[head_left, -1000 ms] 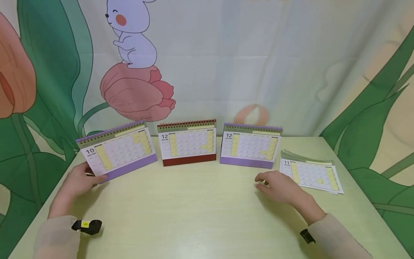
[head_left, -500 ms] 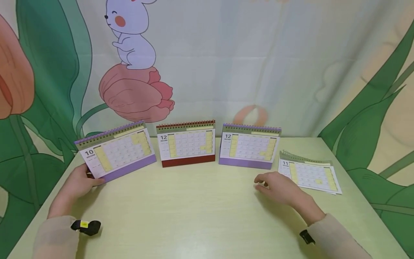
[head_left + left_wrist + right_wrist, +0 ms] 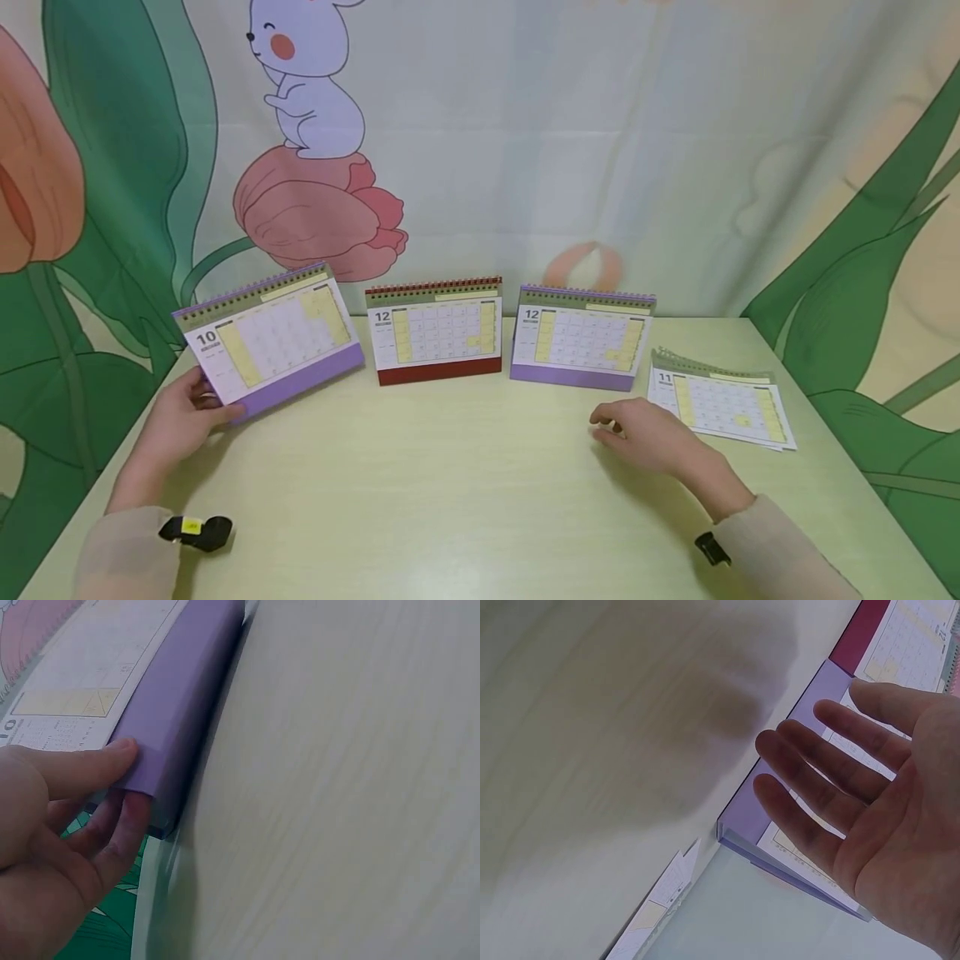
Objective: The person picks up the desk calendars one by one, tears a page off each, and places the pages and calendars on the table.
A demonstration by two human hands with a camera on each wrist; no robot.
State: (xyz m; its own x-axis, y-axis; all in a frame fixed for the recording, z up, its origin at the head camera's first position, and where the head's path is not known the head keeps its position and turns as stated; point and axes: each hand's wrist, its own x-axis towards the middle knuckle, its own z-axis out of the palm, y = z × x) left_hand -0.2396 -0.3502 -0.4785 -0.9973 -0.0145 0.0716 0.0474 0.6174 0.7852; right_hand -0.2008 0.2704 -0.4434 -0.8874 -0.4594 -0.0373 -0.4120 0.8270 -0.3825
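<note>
At the table's left, my left hand (image 3: 178, 417) grips the lower left corner of a purple desk calendar (image 3: 272, 337) showing month 10. In the left wrist view the thumb (image 3: 90, 766) lies on the purple base front and the fingers reach in behind its end. The calendar stands angled toward the middle. My right hand (image 3: 648, 433) holds nothing above the table, in front of a second purple desk calendar (image 3: 581, 337) showing 12. Its fingers are loosely bent in the right wrist view, apart from one another.
Between the purple calendars stands a dark red desk calendar (image 3: 437, 333), also showing 12. Loose calendar sheets (image 3: 723, 404) marked 11 lie at the right, near the right hand. A printed curtain (image 3: 480, 167) hangs behind the pale table (image 3: 420, 500).
The month-10 calendar has risen slightly at its upper edge and tilted back in my left hand's grip. The right hand and the other calendars have stayed put.
</note>
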